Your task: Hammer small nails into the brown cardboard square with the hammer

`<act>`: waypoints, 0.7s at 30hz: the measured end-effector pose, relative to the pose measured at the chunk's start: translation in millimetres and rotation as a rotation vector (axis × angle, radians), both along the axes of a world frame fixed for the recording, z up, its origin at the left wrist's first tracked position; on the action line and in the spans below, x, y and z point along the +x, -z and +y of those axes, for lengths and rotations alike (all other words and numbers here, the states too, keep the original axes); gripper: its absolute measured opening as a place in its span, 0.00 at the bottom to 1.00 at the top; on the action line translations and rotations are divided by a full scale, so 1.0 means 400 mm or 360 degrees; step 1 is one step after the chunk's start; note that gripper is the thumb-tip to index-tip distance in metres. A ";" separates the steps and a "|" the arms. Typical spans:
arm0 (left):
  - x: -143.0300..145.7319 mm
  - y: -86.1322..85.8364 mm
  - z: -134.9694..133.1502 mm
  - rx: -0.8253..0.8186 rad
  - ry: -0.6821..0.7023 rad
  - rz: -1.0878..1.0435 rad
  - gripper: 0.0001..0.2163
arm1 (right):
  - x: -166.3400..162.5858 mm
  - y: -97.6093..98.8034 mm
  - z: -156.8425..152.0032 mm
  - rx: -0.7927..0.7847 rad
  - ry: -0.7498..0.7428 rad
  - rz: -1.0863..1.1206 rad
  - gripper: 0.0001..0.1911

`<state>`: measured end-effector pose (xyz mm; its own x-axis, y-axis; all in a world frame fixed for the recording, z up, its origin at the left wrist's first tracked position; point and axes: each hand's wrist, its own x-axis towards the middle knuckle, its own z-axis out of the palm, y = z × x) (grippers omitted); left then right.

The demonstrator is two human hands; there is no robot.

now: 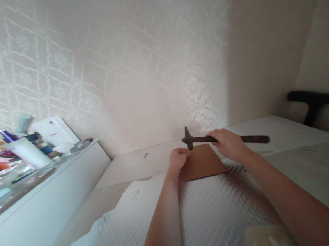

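My right hand is wrapped round the dark handle of a hammer, gripping it around mid-handle. The hammer's metal head is over the far left part of a brown board, close above my left fingers. My left hand rests at the board's left edge, its fingertips pinched together near the far left corner. What they pinch, if anything, is too small to make out. The board lies flat on a silvery quilted sheet with a ragged left edge, spread over the white table.
A few small metal bits lie on the table near the wall, and another small bit is on the sheet. To the left, a white cabinet holds bottles, tubes and a white box. A black T-shaped object stands behind the table at right.
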<state>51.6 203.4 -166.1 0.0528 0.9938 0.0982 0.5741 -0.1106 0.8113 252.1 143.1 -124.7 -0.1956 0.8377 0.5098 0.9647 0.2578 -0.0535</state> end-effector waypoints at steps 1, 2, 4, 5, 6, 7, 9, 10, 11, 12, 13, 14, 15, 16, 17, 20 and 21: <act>0.000 0.000 0.000 0.0003 0.0001 0.0000 0.08 | 0.002 -0.001 0.000 -0.0004 -0.0016 0.0003 0.16; 0.000 0.000 0.000 0.0005 0.0004 0.0001 0.08 | 0.004 -0.001 0.000 -0.0009 -0.0030 0.0008 0.16; -0.001 0.001 0.001 0.0009 0.0014 0.0000 0.06 | 0.006 -0.004 0.000 -0.0012 -0.0056 0.0026 0.16; -0.001 0.001 0.001 0.0011 0.0021 -0.0003 0.06 | 0.007 -0.005 0.000 -0.0010 -0.0066 0.0036 0.16; -0.002 0.000 0.002 0.0012 0.0031 -0.0008 0.06 | 0.007 -0.005 -0.001 -0.0008 -0.0072 0.0045 0.16; -0.002 0.001 0.002 0.0013 0.0040 -0.0014 0.06 | 0.007 -0.006 -0.001 -0.0006 -0.0075 0.0051 0.16; -0.004 0.002 0.004 0.0012 0.0058 -0.0030 0.07 | 0.007 -0.006 -0.002 0.0000 -0.0078 0.0054 0.16; -0.004 0.003 0.005 0.0011 0.0066 -0.0038 0.07 | 0.007 -0.006 -0.002 0.0004 -0.0079 0.0053 0.16; -0.005 0.004 0.006 0.0009 0.0072 -0.0044 0.07 | 0.007 -0.005 -0.002 0.0007 -0.0080 0.0050 0.16; -0.006 0.005 0.007 0.0008 0.0079 -0.0049 0.07 | 0.007 -0.004 -0.002 0.0010 -0.0080 0.0046 0.16; -0.006 0.007 0.009 0.0008 0.0086 -0.0052 0.08 | 0.008 -0.003 -0.002 0.0011 -0.0083 0.0040 0.16; -0.007 0.008 0.010 0.0009 0.0090 -0.0052 0.08 | 0.008 -0.001 -0.001 0.0011 -0.0087 0.0033 0.16; -0.007 0.009 0.011 0.0011 0.0093 -0.0049 0.08 | 0.008 0.000 0.000 0.0011 -0.0091 0.0027 0.16; -0.007 0.010 0.012 0.0012 0.0094 -0.0044 0.08 | 0.008 0.000 0.000 0.0011 -0.0096 0.0022 0.16; -0.007 0.010 0.012 0.0013 0.0095 -0.0037 0.08 | 0.007 0.001 0.001 0.0009 -0.0103 0.0019 0.16; -0.007 0.006 0.008 0.0013 0.0095 -0.0008 0.08 | 0.003 0.000 0.002 -0.0019 -0.0131 0.0018 0.17; -0.007 0.004 0.006 0.0014 0.0096 0.0003 0.09 | 0.002 0.000 0.002 -0.0031 -0.0141 0.0020 0.17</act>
<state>48.8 205.9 -167.7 0.1125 0.9879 0.1069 0.5676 -0.1522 0.8091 252.9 143.9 -124.5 -0.2630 0.8271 0.4967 0.9374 0.3409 -0.0713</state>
